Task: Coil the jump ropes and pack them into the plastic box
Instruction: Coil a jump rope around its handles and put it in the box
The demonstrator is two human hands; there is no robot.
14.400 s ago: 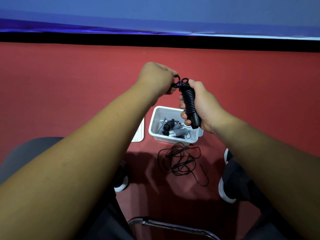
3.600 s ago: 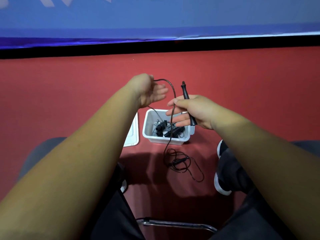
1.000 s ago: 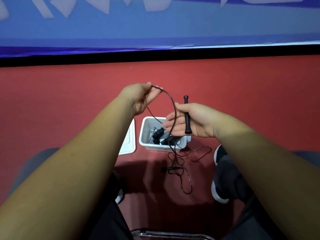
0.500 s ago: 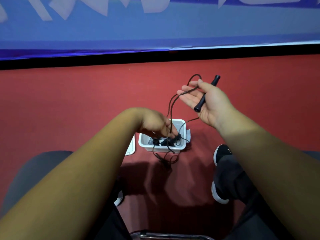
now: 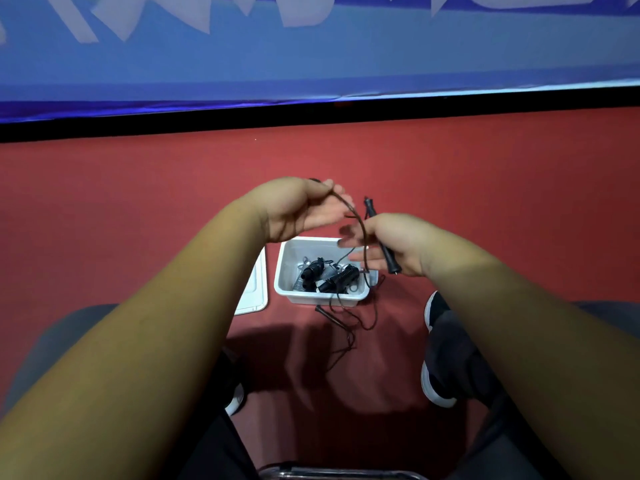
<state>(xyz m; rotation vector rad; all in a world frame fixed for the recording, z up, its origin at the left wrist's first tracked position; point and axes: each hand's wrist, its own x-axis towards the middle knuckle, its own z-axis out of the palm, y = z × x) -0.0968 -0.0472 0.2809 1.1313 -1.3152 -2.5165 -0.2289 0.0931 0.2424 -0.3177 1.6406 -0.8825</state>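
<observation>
My left hand (image 5: 302, 208) pinches the thin black cord of a jump rope (image 5: 360, 226) near its fingertips. The cord arcs down to my right hand (image 5: 391, 244). That hand holds the rope's slim black handle (image 5: 383, 244) against its palm, fingers stretched toward the cord. The rest of the cord hangs down past the white plastic box (image 5: 286, 271) and lies tangled on the red floor, with its other handle (image 5: 326, 313) just in front of the box. Inside the box lie several coiled ropes (image 5: 329, 274) with black and grey handles.
The box's white lid (image 5: 255, 289) lies flat on the floor left of the box, partly hidden by my left forearm. My black shoes (image 5: 435, 355) and knees flank the floor space. A chair's metal bar (image 5: 339, 474) shows at the bottom edge. A blue banner (image 5: 311, 57) runs along the back.
My left hand came up from the box with the cord pinched. My right hand dropped and turned the handle upright. The slack on the floor shifted.
</observation>
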